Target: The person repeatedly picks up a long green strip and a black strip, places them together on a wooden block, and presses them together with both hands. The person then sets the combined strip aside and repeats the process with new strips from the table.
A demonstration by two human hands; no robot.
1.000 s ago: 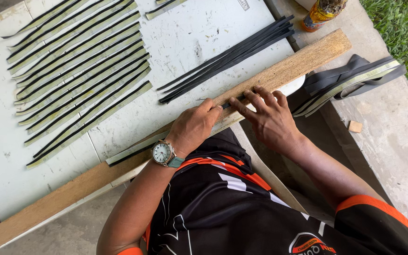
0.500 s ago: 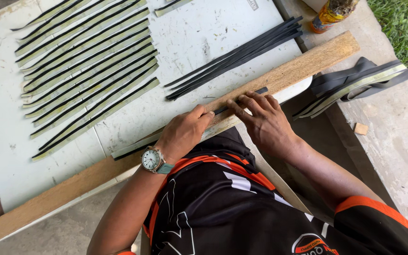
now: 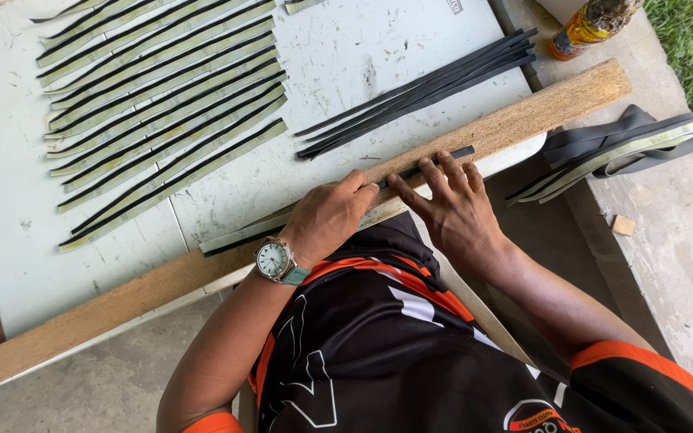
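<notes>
A long strip [image 3: 234, 236], black with a pale green backing, lies along a rough wooden board [image 3: 539, 108] at the table's near edge. My left hand [image 3: 326, 216], with a wristwatch, is curled over the strip's middle with its fingertips on the strip. My right hand [image 3: 451, 204] lies flat just to the right, fingers spread and pressing on the strip. The strip's black end [image 3: 455, 154] sticks out past my fingertips. Whether the left hand hides a tool, I cannot tell.
Several finished green-and-black strips [image 3: 162, 112] lie in a row on the white table [image 3: 10, 200] at the far left. A bundle of plain black strips [image 3: 419, 92] lies behind the board. A coiled band [image 3: 627, 148] rests on the concrete ledge at right, near a bottle [image 3: 591, 24].
Both hands have slid a little to the left along the board, still on the strip. The strip's black end now shows beyond my right fingers.
</notes>
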